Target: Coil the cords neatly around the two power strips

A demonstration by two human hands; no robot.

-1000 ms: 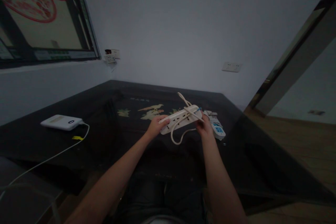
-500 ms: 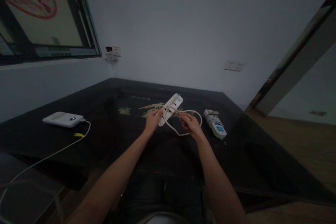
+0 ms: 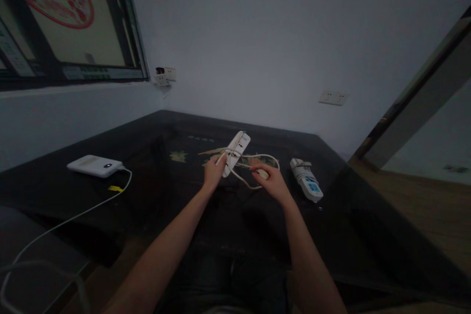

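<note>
A white power strip (image 3: pixel 241 144) is tilted above the dark table, its near end gripped by my left hand (image 3: pixel 214 171). My left thumb lies on top of the strip and presses a loop of its cord there. The white cord (image 3: pixel 247 182) crosses the strip and swings out in a loose loop to the right. My right hand (image 3: pixel 271 180) is closed on the cord, with a pale piece, possibly the plug, under its fingers. Farther right lies a second power strip (image 3: pixel 312 187) with blue sockets, its cord wound around it.
On the left of the black table (image 3: pixel 154 157) lies a white power bank-like device (image 3: pixel 94 166) with a cable (image 3: pixel 77 216) running off the near left edge. A yellow tag (image 3: pixel 116 188) sits by it. Wall sockets (image 3: pixel 333 97) are behind the table, a window (image 3: pixel 88 39) at left.
My right hand has turned and closed more over the cord, drawing the loop slightly nearer. My left hand keeps its hold on the power strip. The whole view has shifted a little.
</note>
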